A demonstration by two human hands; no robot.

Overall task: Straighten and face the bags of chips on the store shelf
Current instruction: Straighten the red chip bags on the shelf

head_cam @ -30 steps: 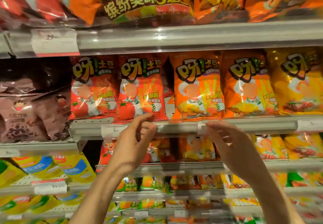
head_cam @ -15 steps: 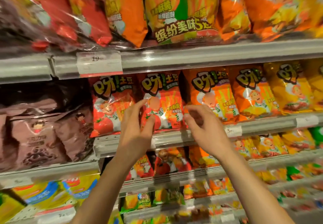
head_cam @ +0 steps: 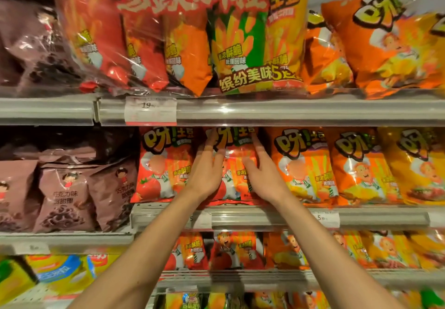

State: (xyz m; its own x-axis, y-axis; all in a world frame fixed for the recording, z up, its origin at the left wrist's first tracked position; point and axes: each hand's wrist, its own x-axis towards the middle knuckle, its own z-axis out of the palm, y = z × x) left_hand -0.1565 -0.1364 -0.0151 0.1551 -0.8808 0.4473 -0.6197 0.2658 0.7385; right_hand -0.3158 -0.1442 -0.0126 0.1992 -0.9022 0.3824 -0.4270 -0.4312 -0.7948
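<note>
A red tomato-flavour chip bag [head_cam: 234,147] stands upright in the middle shelf row, second from the left. My left hand [head_cam: 208,171] presses on its left side and my right hand [head_cam: 261,173] on its right side, fingers spread up the bag's front. Another red bag [head_cam: 163,164] stands just left of it. Two orange bags [head_cam: 303,164] [head_cam: 361,166] and a yellow bag [head_cam: 419,164] stand to the right, all facing forward.
The shelf rail [head_cam: 265,218] below the row carries price tags. The rail above [head_cam: 265,111] holds large multi-pack bags [head_cam: 192,31]. Brown chocolate snack bags [head_cam: 65,195] stand at the left. More chip bags fill the lower shelves [head_cam: 228,251].
Both hands have risen from the shelf rail onto the second red bag and now hold its sides. The view has tilted upward and closer to the shelf.
</note>
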